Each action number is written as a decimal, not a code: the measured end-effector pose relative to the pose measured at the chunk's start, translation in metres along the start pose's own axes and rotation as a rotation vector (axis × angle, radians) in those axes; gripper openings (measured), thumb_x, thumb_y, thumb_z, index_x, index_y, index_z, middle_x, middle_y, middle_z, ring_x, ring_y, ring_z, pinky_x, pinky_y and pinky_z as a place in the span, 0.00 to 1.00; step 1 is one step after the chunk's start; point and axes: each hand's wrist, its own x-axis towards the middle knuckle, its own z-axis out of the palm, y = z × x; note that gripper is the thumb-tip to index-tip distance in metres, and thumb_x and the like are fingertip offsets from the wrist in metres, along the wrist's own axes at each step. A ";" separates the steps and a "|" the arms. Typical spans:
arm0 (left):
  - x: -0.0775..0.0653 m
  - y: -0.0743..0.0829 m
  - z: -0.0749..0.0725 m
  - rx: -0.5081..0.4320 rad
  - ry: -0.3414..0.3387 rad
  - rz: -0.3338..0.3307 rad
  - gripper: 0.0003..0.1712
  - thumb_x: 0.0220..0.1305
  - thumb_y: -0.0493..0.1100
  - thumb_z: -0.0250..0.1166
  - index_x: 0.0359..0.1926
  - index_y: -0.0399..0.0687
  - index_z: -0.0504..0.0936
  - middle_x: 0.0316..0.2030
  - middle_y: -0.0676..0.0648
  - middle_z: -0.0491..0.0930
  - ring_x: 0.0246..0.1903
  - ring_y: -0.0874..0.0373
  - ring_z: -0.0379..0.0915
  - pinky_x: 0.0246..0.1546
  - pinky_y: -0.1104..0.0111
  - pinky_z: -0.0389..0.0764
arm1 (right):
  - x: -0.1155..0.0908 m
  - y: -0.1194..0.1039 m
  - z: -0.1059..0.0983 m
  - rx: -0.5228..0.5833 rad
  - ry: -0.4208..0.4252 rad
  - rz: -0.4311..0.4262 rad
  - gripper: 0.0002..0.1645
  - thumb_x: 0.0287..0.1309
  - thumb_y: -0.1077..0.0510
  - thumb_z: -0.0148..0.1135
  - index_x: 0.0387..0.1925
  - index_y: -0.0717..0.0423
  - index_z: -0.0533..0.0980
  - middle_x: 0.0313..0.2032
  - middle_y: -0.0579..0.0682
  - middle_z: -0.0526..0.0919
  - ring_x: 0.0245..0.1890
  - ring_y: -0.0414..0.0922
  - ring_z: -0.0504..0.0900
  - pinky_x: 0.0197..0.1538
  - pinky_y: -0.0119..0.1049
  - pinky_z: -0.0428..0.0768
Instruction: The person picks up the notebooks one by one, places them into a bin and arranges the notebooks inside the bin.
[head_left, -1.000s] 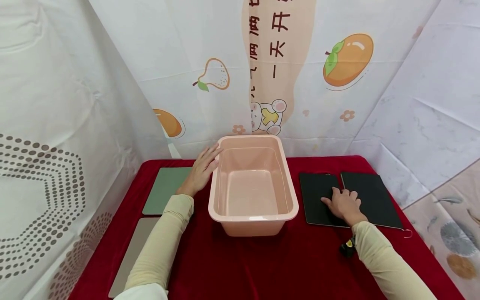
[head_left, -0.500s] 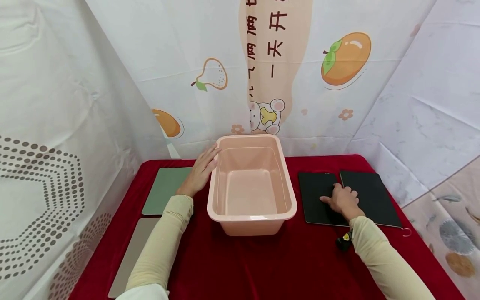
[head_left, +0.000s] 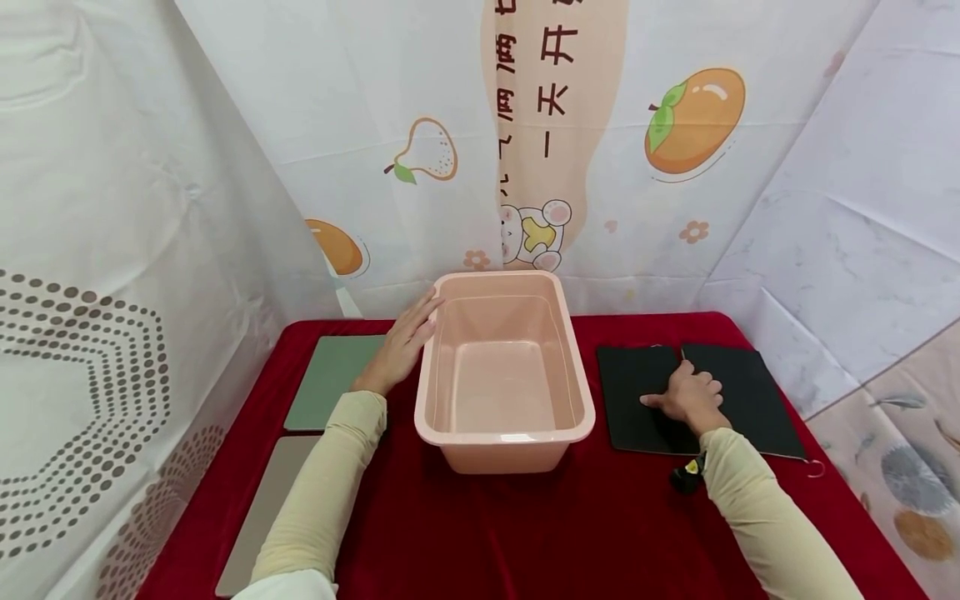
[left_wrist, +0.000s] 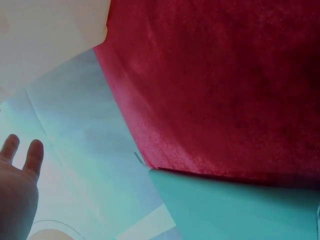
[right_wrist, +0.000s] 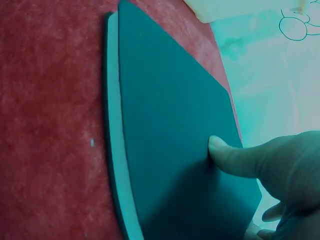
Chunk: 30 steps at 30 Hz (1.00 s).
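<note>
A pink plastic basin stands mid-table in the head view. My left hand lies along the basin's left rim, fingers extended; the left wrist view shows two straight fingertips. At the right lie two black notebooks side by side. My right hand is over the inner edge of the left black notebook, index finger along the gap between the two. In the right wrist view the thumb presses on its cover and the other fingers reach past its far edge, partly hidden.
The other black notebook has a ribbon at its lower corner. A green notebook and a grey-brown one lie at the left, partly behind the left arm. Red cloth covers the table; printed curtains surround it.
My right hand's fingers have shifted from the left black notebook's cover to its right edge, the index finger now in the gap. The left hand has stayed at the basin's rim.
</note>
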 end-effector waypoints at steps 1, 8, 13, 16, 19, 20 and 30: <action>0.000 0.000 0.000 -0.002 0.002 0.000 0.28 0.81 0.59 0.42 0.78 0.69 0.61 0.81 0.64 0.48 0.81 0.52 0.44 0.79 0.44 0.48 | 0.000 0.000 -0.001 -0.001 -0.002 0.000 0.65 0.56 0.40 0.72 0.68 0.82 0.46 0.59 0.89 0.57 0.56 0.78 0.58 0.62 0.72 0.64; 0.000 0.001 0.000 -0.001 0.009 0.004 0.28 0.81 0.58 0.43 0.78 0.67 0.62 0.81 0.64 0.48 0.81 0.53 0.45 0.79 0.44 0.49 | 0.002 0.002 -0.003 0.003 0.003 -0.037 0.67 0.54 0.40 0.74 0.68 0.83 0.47 0.56 0.88 0.58 0.51 0.74 0.59 0.58 0.70 0.68; -0.001 0.001 0.000 -0.010 0.014 0.003 0.28 0.81 0.59 0.42 0.78 0.68 0.62 0.81 0.65 0.49 0.81 0.52 0.46 0.79 0.44 0.50 | 0.003 0.005 -0.002 0.038 0.015 -0.086 0.69 0.55 0.41 0.75 0.70 0.83 0.43 0.56 0.88 0.56 0.53 0.76 0.60 0.56 0.69 0.71; -0.001 -0.001 0.001 -0.015 0.012 0.007 0.28 0.81 0.59 0.42 0.78 0.69 0.62 0.80 0.66 0.48 0.81 0.53 0.46 0.79 0.45 0.50 | 0.002 0.007 -0.002 0.081 -0.003 -0.118 0.71 0.57 0.43 0.74 0.72 0.83 0.37 0.59 0.87 0.50 0.55 0.76 0.61 0.58 0.67 0.73; -0.002 -0.002 0.002 -0.016 0.014 0.010 0.28 0.81 0.59 0.42 0.78 0.68 0.62 0.80 0.66 0.48 0.81 0.54 0.46 0.79 0.46 0.51 | 0.001 0.010 -0.003 0.112 -0.021 -0.155 0.70 0.59 0.45 0.72 0.71 0.83 0.34 0.60 0.87 0.48 0.56 0.76 0.62 0.59 0.66 0.75; -0.002 -0.002 0.002 -0.016 0.016 0.013 0.28 0.81 0.59 0.42 0.77 0.67 0.62 0.80 0.65 0.49 0.81 0.54 0.46 0.79 0.46 0.51 | 0.001 0.011 -0.003 0.114 -0.026 -0.168 0.70 0.59 0.45 0.72 0.71 0.84 0.34 0.60 0.89 0.49 0.57 0.77 0.62 0.60 0.66 0.74; -0.001 0.001 0.001 -0.012 0.027 0.013 0.28 0.81 0.58 0.43 0.77 0.65 0.63 0.81 0.62 0.50 0.81 0.51 0.47 0.78 0.44 0.51 | 0.001 0.015 0.002 0.171 -0.003 -0.226 0.71 0.61 0.43 0.71 0.74 0.78 0.32 0.68 0.86 0.57 0.68 0.78 0.61 0.68 0.69 0.66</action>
